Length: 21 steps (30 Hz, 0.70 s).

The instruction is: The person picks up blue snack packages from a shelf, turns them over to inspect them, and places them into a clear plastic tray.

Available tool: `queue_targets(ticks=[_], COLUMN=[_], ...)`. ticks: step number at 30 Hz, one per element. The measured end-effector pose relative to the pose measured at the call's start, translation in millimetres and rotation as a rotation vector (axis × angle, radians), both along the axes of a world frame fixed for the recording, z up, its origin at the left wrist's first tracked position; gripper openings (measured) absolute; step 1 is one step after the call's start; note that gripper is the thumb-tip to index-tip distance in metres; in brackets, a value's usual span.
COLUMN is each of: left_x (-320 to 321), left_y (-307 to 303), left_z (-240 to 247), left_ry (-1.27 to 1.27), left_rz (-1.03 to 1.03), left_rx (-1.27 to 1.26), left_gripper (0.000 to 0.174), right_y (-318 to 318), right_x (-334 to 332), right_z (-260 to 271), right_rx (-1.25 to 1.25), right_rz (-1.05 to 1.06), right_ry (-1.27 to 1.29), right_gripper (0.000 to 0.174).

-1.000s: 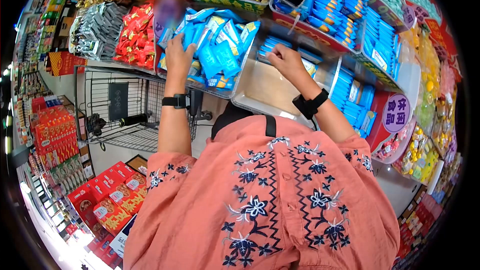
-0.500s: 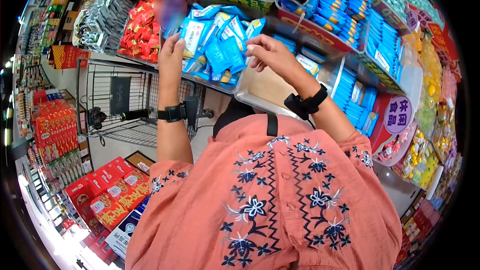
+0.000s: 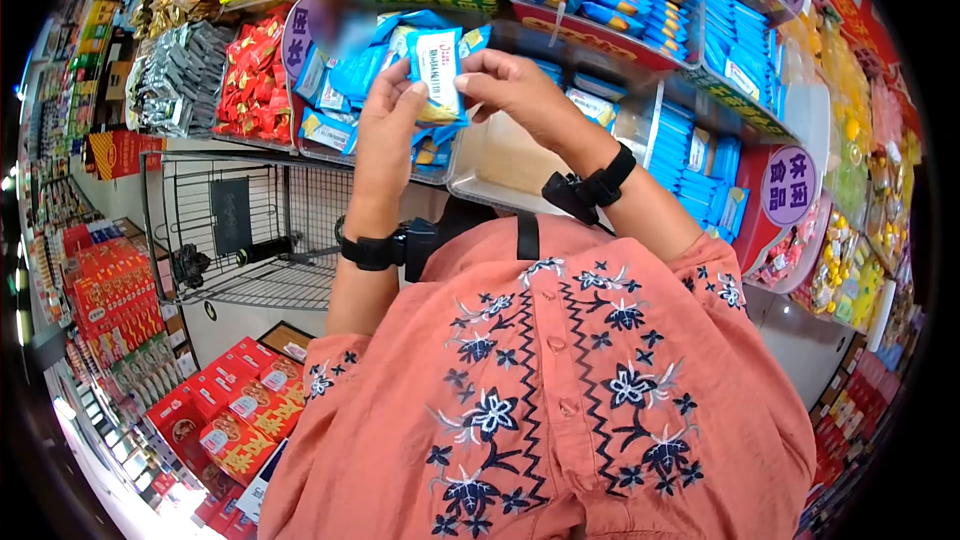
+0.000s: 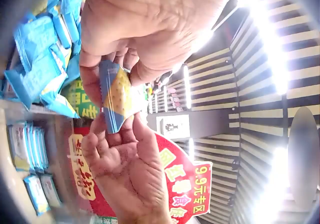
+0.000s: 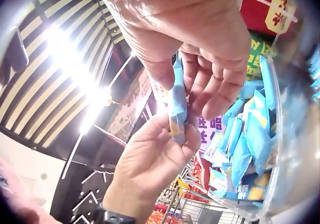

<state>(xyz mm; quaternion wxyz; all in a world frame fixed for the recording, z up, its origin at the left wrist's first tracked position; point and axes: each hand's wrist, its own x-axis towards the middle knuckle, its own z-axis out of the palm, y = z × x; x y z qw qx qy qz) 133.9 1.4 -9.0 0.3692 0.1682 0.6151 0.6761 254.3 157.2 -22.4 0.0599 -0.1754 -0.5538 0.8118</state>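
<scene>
— Snack packet [image 3: 437,70], the blue and white one: where is it?
— It is up in the air in front of you, above the clear bin [image 3: 350,162] full of blue packets [image 3: 340,70]. You hold it with both hands.
— How does my left hand [image 3: 385,135] hold it?
— It pinches the lower left edge with thumb and fingertips. The left wrist view shows the packet [image 4: 116,96] right in that pinch.
— And my right hand [image 3: 515,90]?
— It pinches the other edge, thumb on one side and fingers on the other. In the right wrist view the packet [image 5: 177,104] stands edge-on between your two hands.
— So what is done?
— I think the picking part is done. The packet is off the pile and out of the bin, and its printed side faces you.
— What is left?
— The packet is not in the shopping cart [image 3: 270,280], which stands to your left under the shelf. It is not back on the pile either. It looks shut and not torn, as far as I can tell.
— What else is near?
— Red packets [image 3: 250,75] lie in the next bin to the left. A tray [image 3: 505,155] sits under your right hand.
</scene>
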Motion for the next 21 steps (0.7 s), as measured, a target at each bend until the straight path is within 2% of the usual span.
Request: queue_targets(ticks=[3, 7, 11, 21], left_x=[9, 22, 20, 23], left_y=[4, 10, 13, 15], left_z=[10, 23, 14, 16], left_ry=[-0.01, -0.078, -0.066, -0.099], left_rz=[-0.127, -0.173, -0.138, -0.14], left_rx=[-0.048, -0.019, -0.038, -0.035], left_gripper=[0.038, 0.034, 0.032, 0.029], right_y=[11, 15, 14, 22], right_x=[3, 8, 11, 13], right_z=[0, 9, 11, 4], right_rx=[-0.02, 0.019, -0.048, 0.023], right_rz=[-0.082, -0.094, -0.116, -0.051], right_ry=[-0.02, -0.017, -0.037, -0.037], right_gripper=[0.026, 0.02, 0.024, 0.031])
